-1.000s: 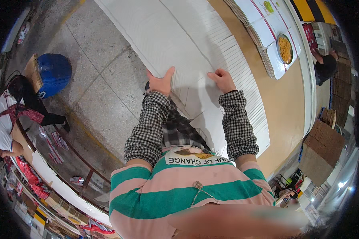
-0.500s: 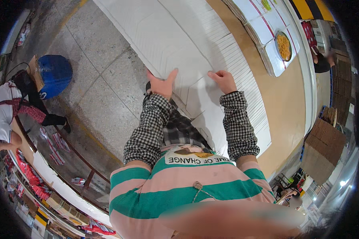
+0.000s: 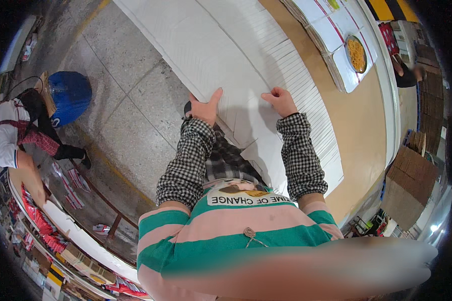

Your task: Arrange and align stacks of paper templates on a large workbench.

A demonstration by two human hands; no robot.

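White flat cardboard sheets (image 3: 201, 47) lie in overlapping, fanned rows in front of me. At the left edge of the near sheets is my left hand (image 3: 204, 109), its thumb on top and its fingers around the edge, partly hidden. My right hand (image 3: 282, 102) rests over the sheets with its fingers curled in and its thumb pointing left. Whatever its fingers may pinch is hidden from view. Between the hands, sheet edges and a fold line show. Both forearms wear black-and-white checked sleeves.
A tan tabletop (image 3: 359, 115) extends to the right, bearing a stack of printed cardboard (image 3: 339, 55) with a noodle picture. On the left, a person (image 3: 7, 125) bends beside a blue drum-shaped object (image 3: 71, 97). Brown cardboard stacks (image 3: 409, 188) stand at far right.
My hands stay almost in place; the right forefinger looks slightly more curled. The person at left has shifted, with an arm now reaching lower over the red packages.
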